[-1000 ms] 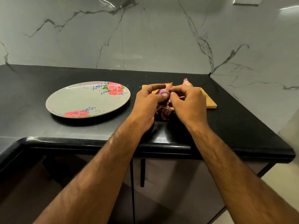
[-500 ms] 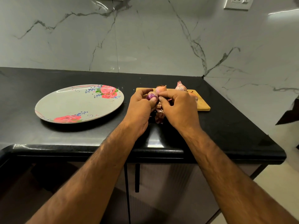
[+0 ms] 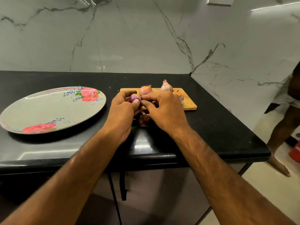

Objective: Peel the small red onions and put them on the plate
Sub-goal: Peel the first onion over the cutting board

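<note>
On the black counter [image 3: 211,125], just in front of a wooden cutting board [image 3: 189,102], both hands meet over one small red onion [image 3: 134,99]. The left hand [image 3: 121,114] holds it off the counter, its grip closed round the bulb with the thumb pressed on the near side. The glossy purple flesh shows between the fingers. The right hand [image 3: 164,111] comes in from the other side with its fingers curled. Its grip is closed too, thumb and forefinger pinching at the onion's right edge, touching the left thumb.

Below the hands a small heap of loose reddish skins [image 3: 143,120] lies on the counter, against the board's near edge. Three unpeeled onions [image 3: 146,89] sit on the board behind the hands; the one on the right is partly hidden by the right hand.

To the left, apart from the hands, rests the oval floral plate [image 3: 48,108], with no onion on it. A marble wall [image 3: 146,38] backs the counter, and at the right edge of the view another person [image 3: 289,111] stands on the floor.
</note>
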